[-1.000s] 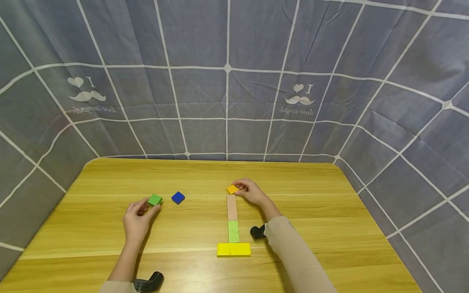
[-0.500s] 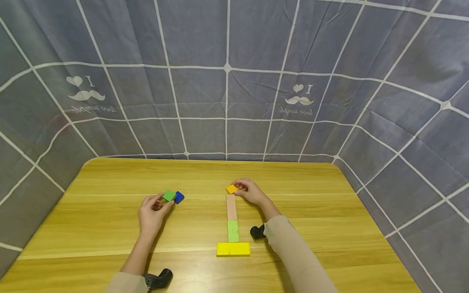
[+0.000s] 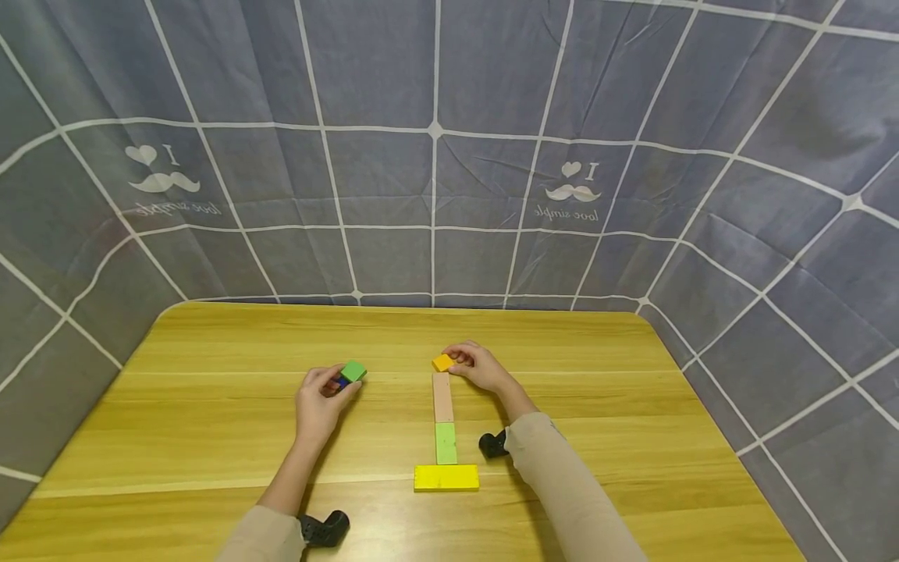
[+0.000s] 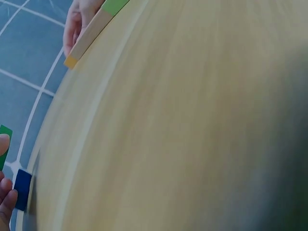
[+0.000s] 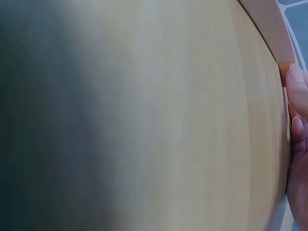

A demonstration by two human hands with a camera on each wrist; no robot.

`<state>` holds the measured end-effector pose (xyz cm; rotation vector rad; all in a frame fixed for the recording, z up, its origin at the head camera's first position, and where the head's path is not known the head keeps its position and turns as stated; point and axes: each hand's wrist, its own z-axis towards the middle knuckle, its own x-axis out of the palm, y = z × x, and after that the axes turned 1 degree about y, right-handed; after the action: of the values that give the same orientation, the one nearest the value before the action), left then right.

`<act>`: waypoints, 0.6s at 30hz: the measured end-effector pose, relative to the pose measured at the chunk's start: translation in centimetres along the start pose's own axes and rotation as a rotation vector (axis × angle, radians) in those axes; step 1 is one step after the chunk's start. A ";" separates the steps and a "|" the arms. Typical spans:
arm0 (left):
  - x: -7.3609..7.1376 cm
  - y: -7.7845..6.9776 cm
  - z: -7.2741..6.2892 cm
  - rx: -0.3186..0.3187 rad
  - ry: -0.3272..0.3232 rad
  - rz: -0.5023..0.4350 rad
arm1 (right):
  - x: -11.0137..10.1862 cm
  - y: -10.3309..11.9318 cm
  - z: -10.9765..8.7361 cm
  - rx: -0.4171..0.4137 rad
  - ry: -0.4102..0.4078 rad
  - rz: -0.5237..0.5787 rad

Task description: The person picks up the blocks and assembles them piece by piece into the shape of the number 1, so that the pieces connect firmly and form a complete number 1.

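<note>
My left hand [image 3: 319,406] pinches a small green square block [image 3: 354,371] between thumb and fingers, over the blue square block [image 3: 342,382], which it mostly covers in the head view. The left wrist view shows the blue block [image 4: 22,189] below the green one [image 4: 5,144], close by the fingers. My right hand [image 3: 481,367] pinches an orange square block [image 3: 442,362] at the far end of a row. That row runs toward me: a pinkish plank [image 3: 442,397], a light green block [image 3: 445,443], and a yellow plank [image 3: 445,478] lying crosswise.
The blocks lie on a wooden table [image 3: 597,484] whose far edge meets a grey curtain [image 3: 393,195] with white lines. Black devices [image 3: 326,529] are worn at both wrists.
My left hand has carried the green block to the right, from beside the blue block to over it. The right hand stays at the orange block.
</note>
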<state>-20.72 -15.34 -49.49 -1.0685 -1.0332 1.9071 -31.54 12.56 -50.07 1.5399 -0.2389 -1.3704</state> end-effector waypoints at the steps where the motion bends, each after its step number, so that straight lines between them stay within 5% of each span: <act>1: 0.2 0.0 0.0 -0.001 0.007 -0.002 | 0.0 0.0 0.0 -0.004 -0.001 -0.001; 18: 3.7 -1.3 0.1 0.064 0.049 -0.022 | -0.1 0.1 0.0 -0.002 0.007 -0.004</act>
<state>-22.03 -11.64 -49.53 -1.0582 -0.9459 1.8746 -31.50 12.61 -49.92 1.5435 -0.2301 -1.3681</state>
